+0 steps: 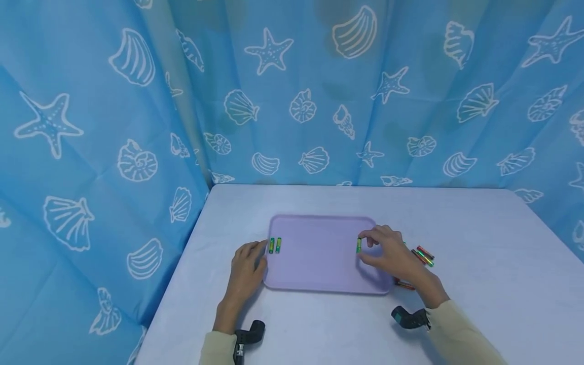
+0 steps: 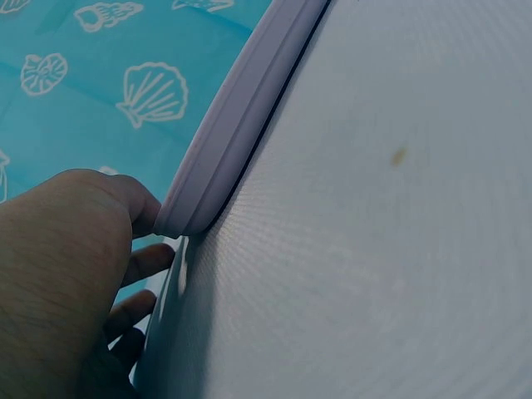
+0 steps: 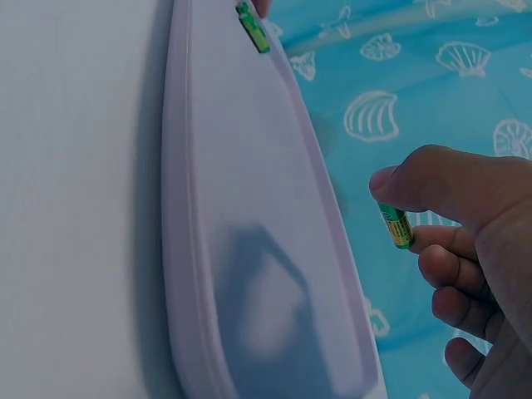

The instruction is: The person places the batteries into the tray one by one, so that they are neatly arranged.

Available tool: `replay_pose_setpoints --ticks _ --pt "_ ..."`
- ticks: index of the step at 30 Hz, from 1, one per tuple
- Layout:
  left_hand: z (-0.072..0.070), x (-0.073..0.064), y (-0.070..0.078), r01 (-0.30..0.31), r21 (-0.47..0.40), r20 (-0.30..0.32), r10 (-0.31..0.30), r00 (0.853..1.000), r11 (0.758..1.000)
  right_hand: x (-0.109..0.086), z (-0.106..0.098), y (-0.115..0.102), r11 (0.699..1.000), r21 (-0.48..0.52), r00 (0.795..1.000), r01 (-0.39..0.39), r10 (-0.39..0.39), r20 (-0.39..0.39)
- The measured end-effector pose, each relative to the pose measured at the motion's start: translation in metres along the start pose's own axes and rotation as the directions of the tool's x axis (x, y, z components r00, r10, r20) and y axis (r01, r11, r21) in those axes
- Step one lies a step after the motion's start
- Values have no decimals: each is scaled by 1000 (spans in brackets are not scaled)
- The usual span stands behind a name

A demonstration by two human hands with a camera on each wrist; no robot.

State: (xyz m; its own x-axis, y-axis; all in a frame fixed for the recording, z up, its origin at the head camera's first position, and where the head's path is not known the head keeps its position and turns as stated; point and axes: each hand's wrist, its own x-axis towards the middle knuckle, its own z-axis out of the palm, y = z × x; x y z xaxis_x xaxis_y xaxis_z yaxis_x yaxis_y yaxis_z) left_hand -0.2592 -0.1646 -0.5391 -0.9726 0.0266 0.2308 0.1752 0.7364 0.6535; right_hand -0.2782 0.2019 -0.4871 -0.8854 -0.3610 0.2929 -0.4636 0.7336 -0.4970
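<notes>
My right hand (image 1: 387, 252) pinches a small green and yellow battery (image 3: 397, 226) by its ends between thumb and a fingertip, above the right part of a lilac tray (image 1: 319, 253). Its other fingers curl loosely below, holding nothing. Two more green batteries (image 1: 275, 245) lie side by side, lengthwise front to back, at the tray's left end. My left hand (image 1: 246, 271) rests at the left edge of the tray, thumb and forefinger touching the rim with the fingers loosely bent. In the left wrist view the thumb meets the tray's rim (image 2: 229, 133).
To the right of the tray, several red and green batteries (image 1: 424, 256) lie loose on the white tablecloth (image 1: 493, 284). More dark red batteries (image 1: 404, 285) lie by the tray's right front corner, partly behind my right arm. A blue curtain with shell patterns (image 1: 310, 116) hangs behind the table.
</notes>
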Motion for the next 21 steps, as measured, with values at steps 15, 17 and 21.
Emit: replay_pose_setpoints --ticks 15,17,21 --pt "0 5 4 1 6 3 -1 1000 1000 33 29 -32 994 49 995 97 -98 23" --pt "1 5 3 3 9 5 -3 1000 1000 36 34 -36 993 68 994 99 -101 32" --pt "-1 2 2 -2 13 -6 2 1000 1000 41 44 -46 990 92 993 107 -112 46"
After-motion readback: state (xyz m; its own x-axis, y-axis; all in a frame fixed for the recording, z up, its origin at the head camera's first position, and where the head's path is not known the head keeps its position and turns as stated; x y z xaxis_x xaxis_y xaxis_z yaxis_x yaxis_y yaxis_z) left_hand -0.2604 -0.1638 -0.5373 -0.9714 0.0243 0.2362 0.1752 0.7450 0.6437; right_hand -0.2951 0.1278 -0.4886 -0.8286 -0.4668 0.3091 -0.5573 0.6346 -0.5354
